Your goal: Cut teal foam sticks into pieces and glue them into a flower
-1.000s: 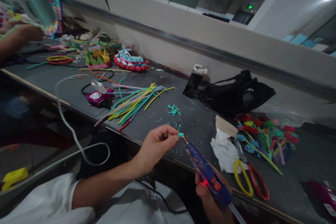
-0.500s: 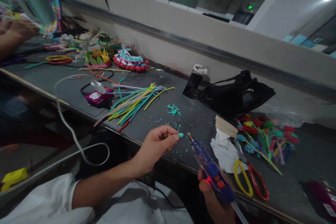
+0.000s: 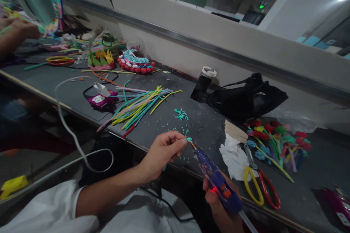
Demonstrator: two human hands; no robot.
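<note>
Between the thumb and fingertips of my left hand (image 3: 166,149) is a small teal fuzzy piece (image 3: 189,139), its tip poking out. My right hand (image 3: 218,204) is wrapped round a blue hot glue gun (image 3: 214,173) with a red light lit and a clear glue stick (image 3: 248,222) at its back end. The gun's nozzle is at the teal piece; whether they touch I cannot make out. Just beyond my left hand lies a small pile of cut teal bits (image 3: 181,114), with crumbs scattered around it on the dark table.
Pipe cleaners (image 3: 142,107) lie beside a purple power socket (image 3: 101,99). To the right are scissors (image 3: 254,178), white crumpled cloth (image 3: 234,156), fuzzy flowers (image 3: 279,140) and a black bag (image 3: 246,96). A bottle (image 3: 203,83) stands behind. Another person's hand (image 3: 23,31) works at far left.
My right hand has brought the glue gun left, so its nozzle is now at the teal piece. My left hand has stayed nearly still, keeping its pinch.
</note>
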